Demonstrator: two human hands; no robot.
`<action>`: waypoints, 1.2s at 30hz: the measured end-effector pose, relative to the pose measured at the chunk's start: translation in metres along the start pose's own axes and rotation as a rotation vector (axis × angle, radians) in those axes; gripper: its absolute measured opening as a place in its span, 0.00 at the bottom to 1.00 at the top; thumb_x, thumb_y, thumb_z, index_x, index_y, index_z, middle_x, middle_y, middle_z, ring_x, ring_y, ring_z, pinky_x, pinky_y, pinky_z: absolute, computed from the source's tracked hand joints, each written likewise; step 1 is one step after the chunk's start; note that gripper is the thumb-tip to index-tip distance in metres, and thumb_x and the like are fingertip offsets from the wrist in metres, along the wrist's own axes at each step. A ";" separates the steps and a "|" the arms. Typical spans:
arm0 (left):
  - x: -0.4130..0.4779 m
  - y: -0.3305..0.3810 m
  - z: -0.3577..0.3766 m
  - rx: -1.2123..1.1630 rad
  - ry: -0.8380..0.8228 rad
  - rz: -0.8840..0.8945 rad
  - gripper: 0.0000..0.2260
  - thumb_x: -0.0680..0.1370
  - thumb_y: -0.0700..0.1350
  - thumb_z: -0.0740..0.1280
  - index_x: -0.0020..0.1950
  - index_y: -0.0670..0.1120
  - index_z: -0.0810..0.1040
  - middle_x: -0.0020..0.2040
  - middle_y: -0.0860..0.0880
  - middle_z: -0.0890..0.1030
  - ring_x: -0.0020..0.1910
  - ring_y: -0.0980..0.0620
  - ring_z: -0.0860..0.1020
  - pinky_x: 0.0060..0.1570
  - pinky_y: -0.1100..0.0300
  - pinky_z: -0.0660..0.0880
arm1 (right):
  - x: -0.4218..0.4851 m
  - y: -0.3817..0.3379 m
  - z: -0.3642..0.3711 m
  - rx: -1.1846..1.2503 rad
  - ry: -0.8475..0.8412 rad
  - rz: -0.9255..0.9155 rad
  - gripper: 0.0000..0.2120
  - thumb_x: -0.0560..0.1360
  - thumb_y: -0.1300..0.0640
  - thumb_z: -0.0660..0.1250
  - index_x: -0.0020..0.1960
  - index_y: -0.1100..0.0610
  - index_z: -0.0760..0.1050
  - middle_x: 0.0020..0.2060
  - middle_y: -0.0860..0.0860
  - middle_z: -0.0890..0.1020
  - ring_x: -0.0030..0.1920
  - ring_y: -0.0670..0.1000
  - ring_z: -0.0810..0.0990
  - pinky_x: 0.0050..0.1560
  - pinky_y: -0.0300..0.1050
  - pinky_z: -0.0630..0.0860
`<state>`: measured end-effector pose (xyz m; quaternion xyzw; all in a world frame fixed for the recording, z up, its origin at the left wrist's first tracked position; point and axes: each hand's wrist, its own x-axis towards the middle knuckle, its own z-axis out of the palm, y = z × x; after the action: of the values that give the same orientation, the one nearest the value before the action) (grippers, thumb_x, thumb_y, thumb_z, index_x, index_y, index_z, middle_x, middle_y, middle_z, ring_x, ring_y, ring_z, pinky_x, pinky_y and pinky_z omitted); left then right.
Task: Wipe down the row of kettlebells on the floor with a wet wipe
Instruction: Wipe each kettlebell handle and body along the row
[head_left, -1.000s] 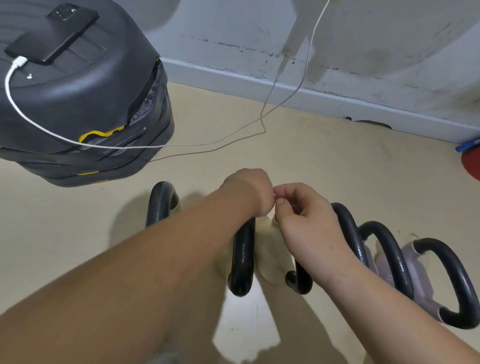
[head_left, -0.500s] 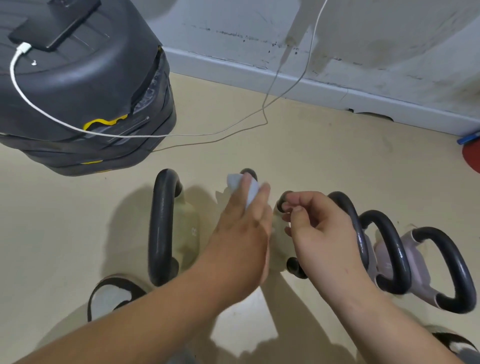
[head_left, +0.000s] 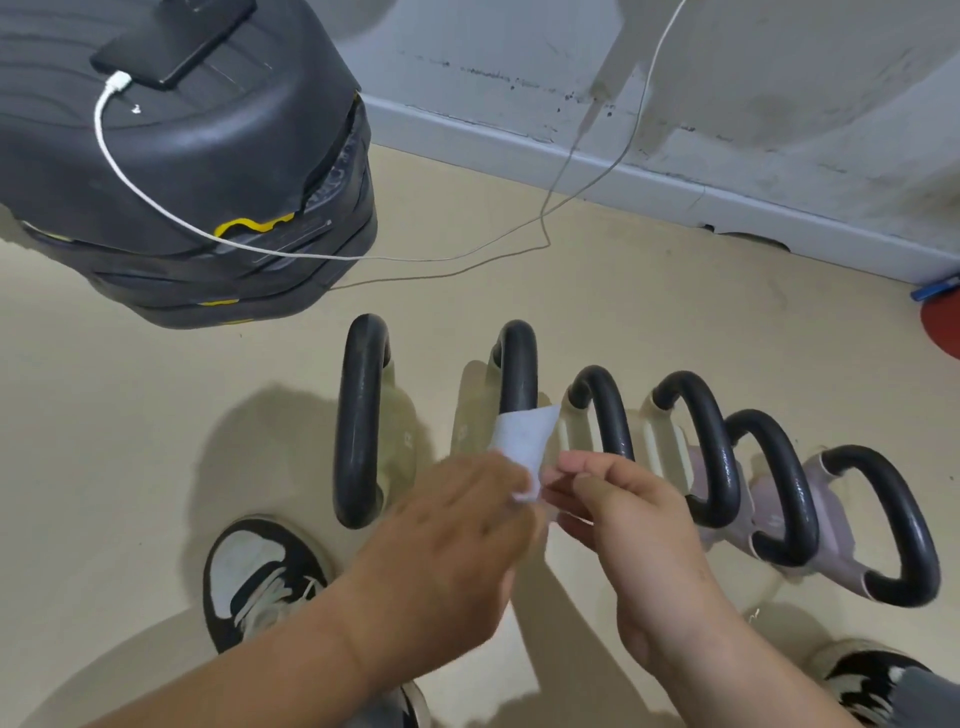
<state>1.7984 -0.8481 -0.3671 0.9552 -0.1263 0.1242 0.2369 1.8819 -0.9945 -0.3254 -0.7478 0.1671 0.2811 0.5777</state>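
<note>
Wipe (head_left: 524, 439) between left hand (head_left: 457, 525), right hand (head_left: 634, 525)

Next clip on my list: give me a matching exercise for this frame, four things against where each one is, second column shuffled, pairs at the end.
Things:
1. wet wipe
2. phone
3. red object
4. left shoe

Places:
A. on top of the black case
B. at the right edge of the view, near the wall
C. on the floor next to the leftmost kettlebell
D. pinched between the left hand and the right hand

Pairs: 1-D, 2-A, 3-B, 4-C
</note>
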 end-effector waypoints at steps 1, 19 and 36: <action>0.003 0.001 0.000 -0.052 0.011 -0.126 0.15 0.76 0.40 0.66 0.63 0.43 0.78 0.55 0.45 0.77 0.51 0.42 0.78 0.50 0.48 0.76 | -0.002 -0.001 0.002 0.021 -0.041 0.010 0.14 0.81 0.67 0.61 0.47 0.58 0.84 0.47 0.55 0.89 0.52 0.54 0.87 0.60 0.53 0.81; -0.012 -0.009 0.038 -0.508 0.023 -0.644 0.24 0.80 0.58 0.63 0.76 0.58 0.66 0.47 0.58 0.81 0.46 0.58 0.80 0.48 0.60 0.76 | -0.033 0.041 0.023 0.125 -0.106 0.015 0.16 0.85 0.55 0.58 0.67 0.49 0.80 0.58 0.43 0.87 0.62 0.40 0.82 0.71 0.48 0.73; -0.027 -0.008 0.039 -0.253 -0.176 -0.597 0.17 0.83 0.48 0.54 0.66 0.51 0.77 0.42 0.51 0.83 0.41 0.48 0.78 0.43 0.56 0.73 | -0.032 0.052 0.034 0.061 -0.243 0.237 0.19 0.85 0.50 0.56 0.57 0.52 0.86 0.57 0.47 0.87 0.62 0.42 0.82 0.67 0.42 0.73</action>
<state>1.7820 -0.8552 -0.4118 0.9202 0.1245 -0.0505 0.3676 1.8192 -0.9787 -0.3523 -0.6654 0.1914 0.4305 0.5790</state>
